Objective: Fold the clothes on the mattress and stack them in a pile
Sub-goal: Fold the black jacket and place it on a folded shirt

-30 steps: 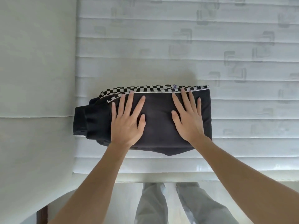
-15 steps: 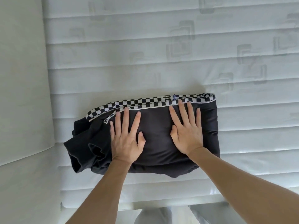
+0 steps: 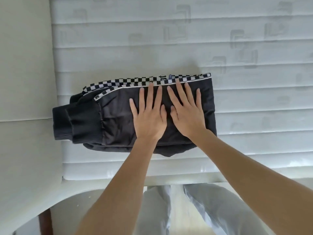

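You laid both palms flat on the folded black garment, which sat near the mattress front edge. Left hand and right hand pressed side by side, fingers straight, gripping nothing, probably to flatten the fold. Ribbed cuffs overhung the mattress's left edge.
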